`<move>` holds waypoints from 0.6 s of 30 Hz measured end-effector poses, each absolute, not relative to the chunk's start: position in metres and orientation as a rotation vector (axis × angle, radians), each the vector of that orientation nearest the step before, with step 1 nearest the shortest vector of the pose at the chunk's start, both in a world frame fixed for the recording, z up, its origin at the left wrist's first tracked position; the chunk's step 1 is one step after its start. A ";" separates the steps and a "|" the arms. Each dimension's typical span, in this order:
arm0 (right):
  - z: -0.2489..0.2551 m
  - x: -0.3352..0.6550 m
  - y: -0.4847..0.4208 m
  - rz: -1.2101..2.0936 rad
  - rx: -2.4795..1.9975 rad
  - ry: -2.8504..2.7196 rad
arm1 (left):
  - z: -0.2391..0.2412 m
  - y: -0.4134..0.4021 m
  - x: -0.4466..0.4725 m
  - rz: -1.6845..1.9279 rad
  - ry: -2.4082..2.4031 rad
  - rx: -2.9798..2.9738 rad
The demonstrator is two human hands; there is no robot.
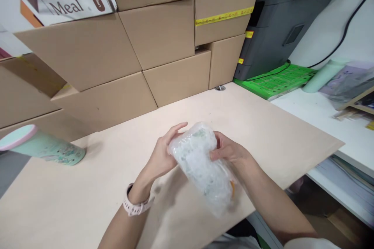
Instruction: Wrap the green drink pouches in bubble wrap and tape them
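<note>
Between my two hands, above the table, is a package in clear bubble wrap [201,163]. Its lower end is blurred, and a bit of orange shows at its right side. What lies inside is hard to make out, though faint green marks show through. My left hand [165,151] supports the upper left end, its thumb stretched out and its other fingers partly hidden behind the wrap. On the right edge my right hand [226,148] pinches the wrap between thumb and fingers. A pale pink watch [136,204] is on my left wrist.
Cardboard boxes [175,78] are stacked along the back of the table [117,186]. A mint tumbler with a pink rim [43,146] stands at the left. Behind on the right are a grey printer [271,31], a green crate-like base [269,81] and another mint cylinder [323,76].
</note>
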State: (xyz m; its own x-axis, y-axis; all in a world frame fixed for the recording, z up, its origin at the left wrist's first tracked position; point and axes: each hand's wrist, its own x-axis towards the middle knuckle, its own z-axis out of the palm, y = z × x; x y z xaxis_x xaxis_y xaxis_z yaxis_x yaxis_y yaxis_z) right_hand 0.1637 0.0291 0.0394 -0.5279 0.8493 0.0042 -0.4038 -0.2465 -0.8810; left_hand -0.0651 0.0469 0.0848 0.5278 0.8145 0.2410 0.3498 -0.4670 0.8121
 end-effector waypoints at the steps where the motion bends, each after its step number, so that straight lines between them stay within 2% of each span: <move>1: 0.040 0.163 0.029 1.846 -0.631 -1.099 | 0.085 0.046 -0.063 0.823 0.935 1.869; 4: 0.039 0.161 0.029 1.736 -0.653 -1.032 | 0.084 0.046 -0.058 0.859 0.909 1.593; 9: 0.037 0.162 0.030 1.836 -0.572 -1.109 | 0.088 0.046 -0.058 0.875 0.908 1.600; 18: 0.041 0.152 0.038 1.578 -0.781 -1.076 | 0.063 0.044 -0.046 0.823 0.751 1.117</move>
State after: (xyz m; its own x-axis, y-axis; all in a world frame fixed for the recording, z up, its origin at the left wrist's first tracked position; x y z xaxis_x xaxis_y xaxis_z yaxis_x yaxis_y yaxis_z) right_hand 0.1521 0.0380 0.0411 -0.2617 0.9646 0.0330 -0.3832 -0.0725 -0.9208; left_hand -0.0458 0.0445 0.0627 0.4980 0.8609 -0.1040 -0.1820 0.2210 0.9581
